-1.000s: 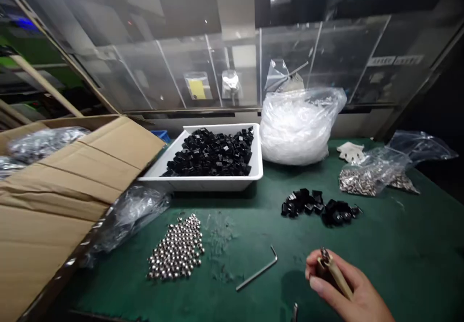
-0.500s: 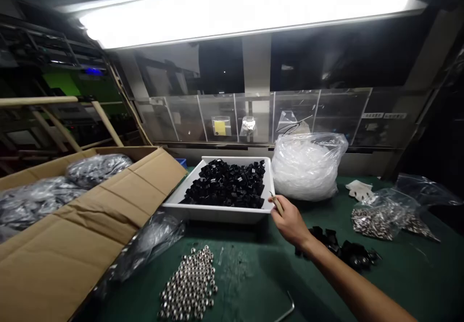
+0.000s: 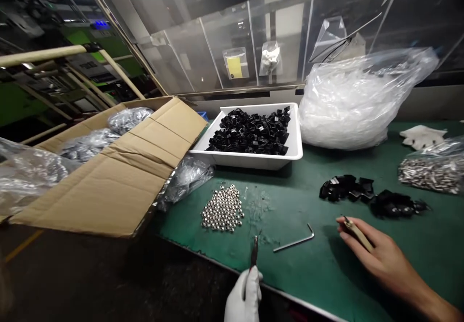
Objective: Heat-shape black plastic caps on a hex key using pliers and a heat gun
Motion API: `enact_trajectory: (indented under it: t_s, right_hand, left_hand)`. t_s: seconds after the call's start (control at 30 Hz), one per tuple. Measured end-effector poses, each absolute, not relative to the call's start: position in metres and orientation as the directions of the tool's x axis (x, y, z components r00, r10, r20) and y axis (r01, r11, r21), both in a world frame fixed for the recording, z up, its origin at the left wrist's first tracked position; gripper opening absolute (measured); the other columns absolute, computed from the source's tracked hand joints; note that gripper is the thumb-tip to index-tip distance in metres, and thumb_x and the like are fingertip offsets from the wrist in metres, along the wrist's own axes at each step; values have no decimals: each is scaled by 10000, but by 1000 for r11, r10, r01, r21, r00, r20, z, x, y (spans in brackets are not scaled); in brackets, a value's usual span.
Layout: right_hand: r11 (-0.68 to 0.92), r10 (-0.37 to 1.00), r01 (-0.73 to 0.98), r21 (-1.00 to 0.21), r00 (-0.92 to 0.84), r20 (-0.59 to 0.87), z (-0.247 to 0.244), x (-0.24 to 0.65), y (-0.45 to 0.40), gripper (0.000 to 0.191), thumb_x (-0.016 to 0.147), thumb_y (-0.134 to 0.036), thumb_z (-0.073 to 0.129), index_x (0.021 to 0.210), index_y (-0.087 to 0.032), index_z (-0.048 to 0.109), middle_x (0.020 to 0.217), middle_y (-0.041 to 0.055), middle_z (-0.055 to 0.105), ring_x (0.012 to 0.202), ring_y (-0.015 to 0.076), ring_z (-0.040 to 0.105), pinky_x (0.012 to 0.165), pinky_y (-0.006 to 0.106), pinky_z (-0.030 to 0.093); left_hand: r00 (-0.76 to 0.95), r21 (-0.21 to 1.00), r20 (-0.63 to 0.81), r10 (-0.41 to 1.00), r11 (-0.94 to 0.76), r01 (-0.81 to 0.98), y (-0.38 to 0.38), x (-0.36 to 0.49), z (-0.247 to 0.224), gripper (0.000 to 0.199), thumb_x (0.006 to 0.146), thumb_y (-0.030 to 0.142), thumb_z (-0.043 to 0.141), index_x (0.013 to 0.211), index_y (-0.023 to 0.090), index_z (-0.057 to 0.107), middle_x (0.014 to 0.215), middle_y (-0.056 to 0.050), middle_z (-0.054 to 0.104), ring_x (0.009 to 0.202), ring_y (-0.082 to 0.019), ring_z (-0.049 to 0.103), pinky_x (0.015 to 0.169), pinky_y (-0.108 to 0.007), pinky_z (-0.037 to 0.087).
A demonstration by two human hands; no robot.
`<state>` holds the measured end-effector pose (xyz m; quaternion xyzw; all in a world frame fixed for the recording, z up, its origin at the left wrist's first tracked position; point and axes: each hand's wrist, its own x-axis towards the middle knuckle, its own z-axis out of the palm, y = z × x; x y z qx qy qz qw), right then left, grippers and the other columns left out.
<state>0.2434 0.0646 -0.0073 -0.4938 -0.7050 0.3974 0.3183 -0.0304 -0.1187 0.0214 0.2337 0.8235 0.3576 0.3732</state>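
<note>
My left hand (image 3: 243, 297), in a white glove, is closed around a pair of pliers (image 3: 254, 254) with dark jaws and a bit of red at the grip. Something small and silver shows at the jaw tips, too small to name. My bare right hand (image 3: 384, 259) grips a small tan-handled tool (image 3: 358, 235) with a thin dark tip, above the green tabletop (image 3: 311, 283). Beyond it lie loose black plastic parts (image 3: 348, 188). Between my hands rests a hex key (image 3: 294, 242). A pile of small metal nuts (image 3: 223, 209) spreads out beyond the pliers.
A white tray (image 3: 250, 159) full of black parts stands at the back. To its right sits a big clear plastic bag (image 3: 348, 104); farther right are a bag of metal pins (image 3: 431, 172) and a white glove (image 3: 422, 137). A cardboard box (image 3: 105, 186) occupies the left.
My right hand has left the tray's corner and come back toward me with the tan-handled tool. My gloved left hand has entered with the pliers. The view has tilted down.
</note>
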Motion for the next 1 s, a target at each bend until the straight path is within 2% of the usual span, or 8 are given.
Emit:
enact_trajectory:
  t_s: [0.13,0.27,0.37,0.47,0.67,0.77,0.83,1.0]
  right_hand:
    - [234,956,497,-835,-273,106,-31,260,53,365,893,-501,667,1173,-269,704,1148,62,743,1014,281,725,837,304,607]
    - [239,962,519,-821,-244,125,-42,263,53,405,877,-543,662,1195,-293,691,1163,45,739,1024,280,722,860,312,602]
    - [190,978,532,-825,-177,111,-43,262,54,452,841,-581,671,1191,-296,700,1145,52,745,1017,313,724,867,357,608]
    - [145,985,546,-825,-161,67,-48,264,54,417,861,-566,670,1213,-344,691,1179,63,736,1070,320,706,912,361,588]
    - [104,993,571,-815,-111,49,-76,269,53,421,828,-590,697,1224,-451,659,1179,-55,735,1111,261,693,911,343,588]
    - [138,989,563,-815,-126,81,-74,267,51,405,852,-570,689,1238,-456,645,1183,-57,732,1096,240,699,871,317,594]
    - [183,982,550,-815,-145,123,-65,263,49,380,880,-542,675,1241,-426,647,1163,-35,738,1060,238,711,820,300,600]
    - [403,914,530,-746,-198,353,-43,248,41,315,944,-476,616,1209,-313,659,1126,18,716,943,224,709,843,317,549]
  left_hand:
    - [-731,645,-242,638,669,370,-116,-57,26,592,908,689,469,1075,182,725,1075,-123,777,1055,-310,711,942,-418,543]
    - [-731,384,-107,674,706,595,-121,-83,37,564,926,642,476,1145,165,683,1151,-156,752,1072,-324,713,925,-433,549]
    - [-682,215,-47,730,674,707,-131,-100,47,500,952,581,467,1145,170,676,1147,-146,747,1037,-289,729,868,-369,560]
    - [-612,110,-42,790,612,783,-140,-115,56,461,959,531,464,1177,186,677,1131,-126,749,1031,-264,724,848,-328,550]
    - [-624,-73,-98,776,619,782,-128,-147,74,453,971,523,457,1211,205,673,1168,-125,733,1047,-262,706,839,-314,520]
    - [-570,-132,-70,818,559,818,-105,-161,85,481,979,568,441,1208,204,657,1169,-117,723,1066,-260,694,827,-308,506]
    - [-518,-189,-48,854,502,844,-86,-166,92,505,979,603,421,1190,206,651,1093,-104,728,985,-258,710,764,-315,502]
    - [-301,-438,-63,951,245,865,-35,-168,108,508,972,624,405,957,190,668,870,-96,696,784,-276,707,598,-325,450]
